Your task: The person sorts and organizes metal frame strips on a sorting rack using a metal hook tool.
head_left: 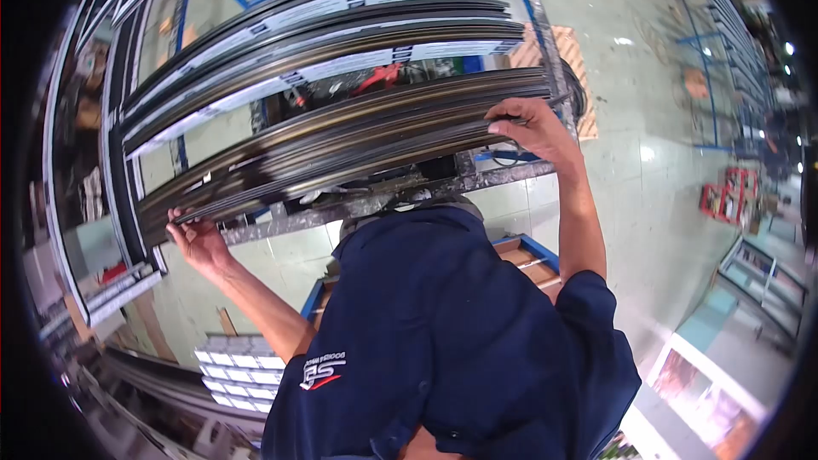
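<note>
Long dark bronze and black metal profiles [375,115] lie side by side across a work frame before me. My left hand [200,244] is closed at the left end of the nearest thin dark profile [341,172], thumb and fingers pinching it. At the other end, my right hand [535,132] curls its fingers and thumb round the right tip of that same profile. Its exact grip is partly hidden by the fingers. Farther back rest more profiles [332,43], some with white printed film on their sides.
A speckled frame bar [511,174] runs between my body and the profiles. Red-handled tools [381,77] lie below, between the profile groups. A tall dark frame [119,179] stands at left, a red rack [729,194] at right, and a blue-edged wooden frame [527,260] near my legs.
</note>
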The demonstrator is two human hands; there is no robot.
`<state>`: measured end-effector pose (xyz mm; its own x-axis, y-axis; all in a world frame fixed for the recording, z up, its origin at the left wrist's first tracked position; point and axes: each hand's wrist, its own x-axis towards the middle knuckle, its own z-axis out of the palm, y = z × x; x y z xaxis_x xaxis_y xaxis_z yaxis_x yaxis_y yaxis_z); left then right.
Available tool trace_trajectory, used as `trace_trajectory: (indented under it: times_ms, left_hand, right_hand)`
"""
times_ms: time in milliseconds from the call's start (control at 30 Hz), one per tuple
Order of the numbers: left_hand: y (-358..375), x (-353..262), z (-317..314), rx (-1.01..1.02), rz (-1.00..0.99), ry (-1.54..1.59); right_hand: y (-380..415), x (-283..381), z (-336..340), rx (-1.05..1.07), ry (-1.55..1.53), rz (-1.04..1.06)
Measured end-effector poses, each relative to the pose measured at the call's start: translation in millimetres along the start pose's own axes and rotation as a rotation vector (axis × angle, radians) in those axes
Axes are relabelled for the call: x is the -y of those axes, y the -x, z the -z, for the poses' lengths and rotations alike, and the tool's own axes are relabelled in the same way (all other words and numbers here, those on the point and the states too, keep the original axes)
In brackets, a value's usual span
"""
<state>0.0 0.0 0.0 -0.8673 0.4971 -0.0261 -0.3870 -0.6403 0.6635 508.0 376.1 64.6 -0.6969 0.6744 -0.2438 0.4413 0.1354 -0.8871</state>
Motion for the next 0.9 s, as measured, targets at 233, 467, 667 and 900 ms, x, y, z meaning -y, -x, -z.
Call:
trace_trajectory:
  times_ms: [233,467,667,900]
  left_hand:
    - [-63.1,44.0,57.1,-0.053,0.193,-0.046]
    - [-58.0,43.1,101.1,-0.105,0.194,-0.010]
    - [-57.9,13.8,80.9,-0.204,-0.007,-0.238]
    - [-76.5,10.9,50.6,-0.225,0.038,-0.391]
  right_hand:
    - [-30.6,-44.4,76.8,-0.260,0.149,-0.164]
    - [-73.1,-146.9,155.6,-0.213,0.390,-0.271]
    - [-96.6,-158.5,173.1,-0.007,0.253,-0.453]
    - [-125.2,-174.8,186.0,0.196,0.289,-0.461]
